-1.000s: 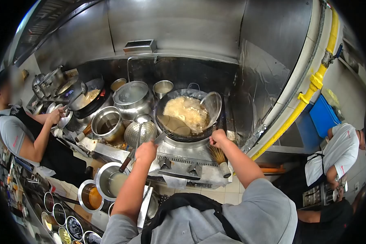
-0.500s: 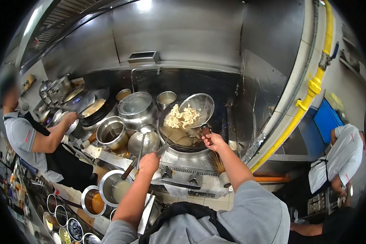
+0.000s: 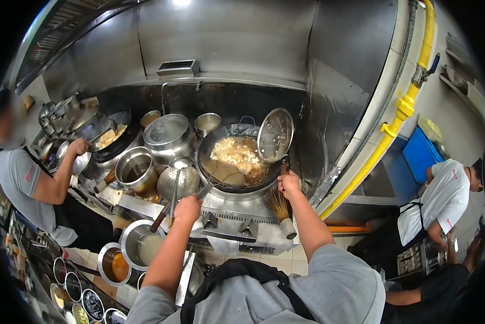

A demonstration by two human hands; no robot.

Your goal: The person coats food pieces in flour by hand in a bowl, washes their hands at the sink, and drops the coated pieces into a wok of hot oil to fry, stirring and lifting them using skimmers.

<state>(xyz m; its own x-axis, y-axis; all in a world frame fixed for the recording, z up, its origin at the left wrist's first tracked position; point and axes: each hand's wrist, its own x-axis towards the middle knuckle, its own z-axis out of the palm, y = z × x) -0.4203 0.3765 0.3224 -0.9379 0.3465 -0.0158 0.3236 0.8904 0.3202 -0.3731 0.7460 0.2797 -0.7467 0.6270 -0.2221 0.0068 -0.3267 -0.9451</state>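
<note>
My right hand (image 3: 289, 183) is closed round the dark handle of a mesh strainer (image 3: 275, 136), tilted steeply over the right side of a wok (image 3: 237, 129). My left hand (image 3: 187, 209) grips a broad-headed cooking utensil (image 3: 223, 171) dipping into the wok. Pale food pieces (image 3: 234, 150) sit in bubbling liquid there. A perforated skimmer (image 3: 186, 187) rests just left.

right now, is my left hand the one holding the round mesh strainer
No, the right hand grips the round mesh strainer by its handle.
</note>
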